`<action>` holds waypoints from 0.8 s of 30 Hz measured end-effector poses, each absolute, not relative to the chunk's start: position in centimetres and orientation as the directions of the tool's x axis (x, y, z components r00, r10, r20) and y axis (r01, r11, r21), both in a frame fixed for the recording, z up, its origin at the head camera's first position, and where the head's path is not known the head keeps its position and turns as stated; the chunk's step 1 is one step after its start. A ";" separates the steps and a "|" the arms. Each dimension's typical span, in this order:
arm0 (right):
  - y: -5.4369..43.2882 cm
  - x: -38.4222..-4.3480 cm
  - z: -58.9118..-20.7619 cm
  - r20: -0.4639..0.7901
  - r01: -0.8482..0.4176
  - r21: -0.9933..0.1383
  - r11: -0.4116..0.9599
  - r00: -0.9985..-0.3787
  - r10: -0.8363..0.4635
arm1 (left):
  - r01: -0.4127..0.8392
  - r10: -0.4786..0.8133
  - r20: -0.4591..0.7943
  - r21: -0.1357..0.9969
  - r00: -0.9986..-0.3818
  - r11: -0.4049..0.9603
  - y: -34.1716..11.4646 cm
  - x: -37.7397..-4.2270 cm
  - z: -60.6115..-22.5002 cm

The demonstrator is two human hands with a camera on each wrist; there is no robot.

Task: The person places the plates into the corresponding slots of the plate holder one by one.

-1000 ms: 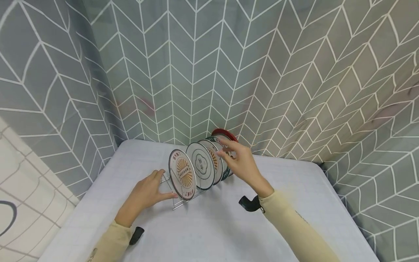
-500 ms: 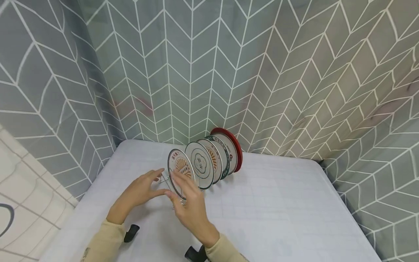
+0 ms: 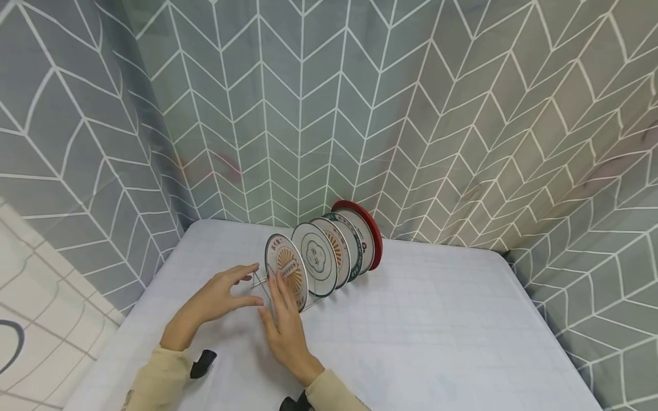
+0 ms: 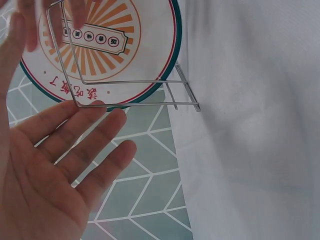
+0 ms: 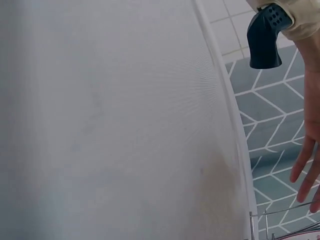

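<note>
A plate with an orange sunburst [image 3: 295, 274] stands on edge in a wire rack [image 4: 135, 105], nearest me in a row of upright plates. My right hand [image 3: 287, 334] is in front of it, fingers extended over its face; I cannot tell whether they touch it. At the rack's left end, my left hand [image 3: 216, 302] has its thumb and fingers spread apart. In the left wrist view, the fingertips [image 4: 116, 118] of that hand lie at the wire's corner, touching or very near it. Behind stands a white plate with a dark green rim [image 3: 315, 260].
Farther back in the row are another sunburst plate [image 3: 336, 245], a green-banded plate [image 3: 354, 242] and a red-rimmed plate [image 3: 377, 240]. A white cloth [image 3: 437, 319] covers the table. A patterned grey curtain [image 3: 319, 114] hangs behind it.
My right hand has come from the back plates, leftward and toward me, to the front sunburst plate. Its fingers have straightened. My left hand has shifted slightly left.
</note>
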State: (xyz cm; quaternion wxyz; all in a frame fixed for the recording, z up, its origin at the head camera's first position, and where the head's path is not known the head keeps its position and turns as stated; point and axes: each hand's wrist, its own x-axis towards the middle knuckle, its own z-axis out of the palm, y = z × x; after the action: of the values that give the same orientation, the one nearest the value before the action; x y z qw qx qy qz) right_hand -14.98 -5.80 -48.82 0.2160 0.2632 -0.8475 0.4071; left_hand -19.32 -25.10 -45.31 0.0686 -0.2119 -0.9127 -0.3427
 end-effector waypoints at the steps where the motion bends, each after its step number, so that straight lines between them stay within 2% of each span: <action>1: -5.9 -15.1 -48.9 0.579 -0.618 -0.570 0.541 -0.770 -0.270 | 0.442 0.349 0.272 0.595 -0.897 0.671 -25.1 -19.3 -45.3; 18: -6.0 -16.5 -49.1 0.627 -0.650 -0.495 0.577 -0.727 -0.282 | 0.411 0.348 0.232 0.647 -0.908 0.642 -25.5 -19.2 -45.1; 24: -6.0 -16.9 -49.3 0.659 -0.665 -0.471 0.580 -0.702 -0.270 | 0.426 0.354 0.244 0.622 -0.903 0.657 -25.5 -19.1 -45.0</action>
State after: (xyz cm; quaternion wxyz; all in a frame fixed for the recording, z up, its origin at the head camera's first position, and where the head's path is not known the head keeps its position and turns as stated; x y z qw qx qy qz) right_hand -16.87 -6.02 -49.27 0.2698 0.2758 -0.8469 0.3660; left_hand -19.08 -25.50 -44.99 0.0506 -0.2144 -0.9088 -0.3543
